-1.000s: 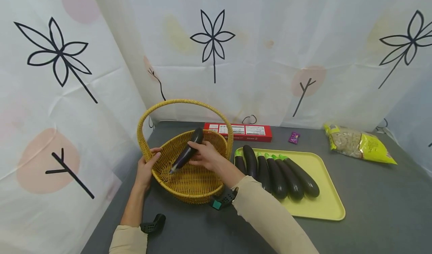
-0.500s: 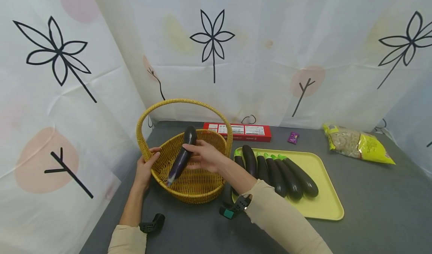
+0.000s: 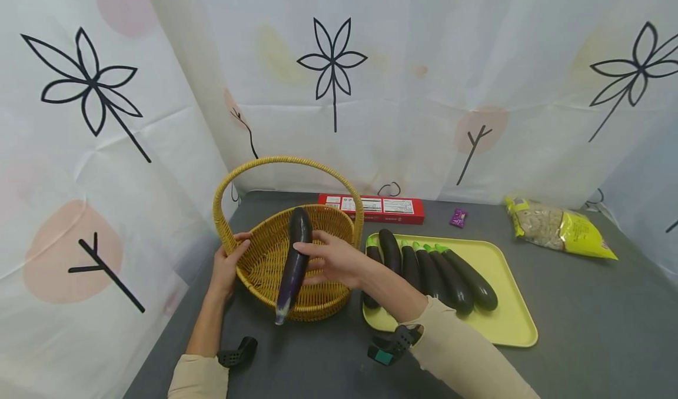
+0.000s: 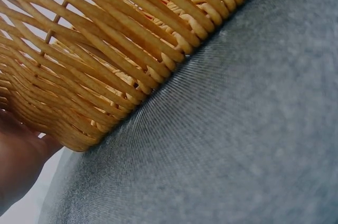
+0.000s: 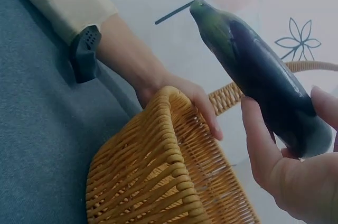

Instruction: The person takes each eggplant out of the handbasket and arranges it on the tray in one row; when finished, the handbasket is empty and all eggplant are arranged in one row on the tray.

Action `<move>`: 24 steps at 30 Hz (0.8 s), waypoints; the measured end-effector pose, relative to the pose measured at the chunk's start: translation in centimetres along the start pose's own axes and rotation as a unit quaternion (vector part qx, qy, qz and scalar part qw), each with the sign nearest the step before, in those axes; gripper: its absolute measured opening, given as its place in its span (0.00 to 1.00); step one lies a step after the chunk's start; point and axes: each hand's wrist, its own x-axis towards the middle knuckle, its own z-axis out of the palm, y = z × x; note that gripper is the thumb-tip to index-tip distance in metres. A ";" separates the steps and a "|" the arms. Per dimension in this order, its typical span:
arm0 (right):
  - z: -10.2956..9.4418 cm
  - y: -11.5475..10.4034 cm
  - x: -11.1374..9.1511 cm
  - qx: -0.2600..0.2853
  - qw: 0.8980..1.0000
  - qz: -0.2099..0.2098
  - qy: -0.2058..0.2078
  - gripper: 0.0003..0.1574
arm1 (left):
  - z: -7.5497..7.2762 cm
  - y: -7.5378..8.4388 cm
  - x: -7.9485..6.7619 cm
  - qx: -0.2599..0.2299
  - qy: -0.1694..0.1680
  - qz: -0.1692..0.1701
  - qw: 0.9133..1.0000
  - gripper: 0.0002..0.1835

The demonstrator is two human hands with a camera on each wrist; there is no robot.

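A dark purple eggplant (image 3: pixel 294 263) is pinched between the thumb and fingers of my right hand (image 3: pixel 339 260), over a yellow wicker basket (image 3: pixel 263 252). Its pale lower end reaches past the basket's near rim in the head view. The right wrist view has the eggplant (image 5: pixel 264 71) tilted, its greenish end away from the palm. My left hand (image 3: pixel 225 269) grips the basket's left rim by the handle's foot, thumb on the inner side. Part of that hand (image 4: pixel 21 163) shows beside the weave in the left wrist view. Wicker is all I see inside the basket.
Right of the basket, a yellow tray (image 3: pixel 511 281) bears several eggplants (image 3: pixel 436 275), partly behind my right forearm. A red box (image 3: pixel 394 209) lies behind the basket. Farther right are a small purple packet (image 3: pixel 458 218) and a yellow bag (image 3: pixel 561 228). Patterned cloth hangs behind the grey table.
The eggplant has swung more upright in my right hand, its pale end moving toward me across the near rim. My right forearm has drawn back rightward. The left hand stays on the rim.
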 end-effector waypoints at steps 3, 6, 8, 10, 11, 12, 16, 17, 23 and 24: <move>-0.2 0.1 -0.8 -0.016 1.000 0.001 -0.013 0.39 | -0.1 -0.1 0.0 0.003 0.000 -0.004 1.000 0.23; -0.6 0.2 -1.7 -0.035 0.999 -0.001 -0.028 0.36 | -0.1 0.0 0.0 0.007 -0.001 -0.007 1.000 0.24; -0.9 0.3 -2.4 -0.041 0.998 0.000 -0.040 0.34 | -0.1 0.0 0.0 0.009 -0.002 -0.008 1.000 0.25; -1.3 0.4 -3.0 -0.042 0.998 0.002 -0.047 0.35 | -0.1 0.0 0.0 0.008 -0.002 -0.008 1.000 0.24; -1.5 0.4 -3.3 -0.044 0.998 0.004 -0.048 0.38 | -0.1 0.0 0.1 0.008 -0.003 -0.008 1.000 0.24; -1.7 0.5 -3.7 -0.046 0.998 0.006 -0.046 0.41 | 0.0 0.0 0.1 0.007 -0.003 -0.007 1.000 0.24; -2.5 0.7 -5.1 -0.052 0.998 0.022 -0.034 0.54 | 0.0 -0.1 0.0 0.003 0.001 -0.002 1.000 0.22; -2.8 0.7 -5.5 -0.056 0.998 0.025 -0.031 0.56 | 0.0 0.0 0.0 0.003 0.002 -0.001 1.000 0.22; -4.2 0.9 -7.7 -0.072 0.996 0.034 -0.032 0.56 | 0.1 0.2 -0.1 -0.001 0.010 -0.006 1.000 0.21; -4.4 0.9 -8.1 -0.071 0.996 0.036 -0.035 0.55 | 0.2 0.2 -0.1 -0.003 0.012 -0.007 1.000 0.21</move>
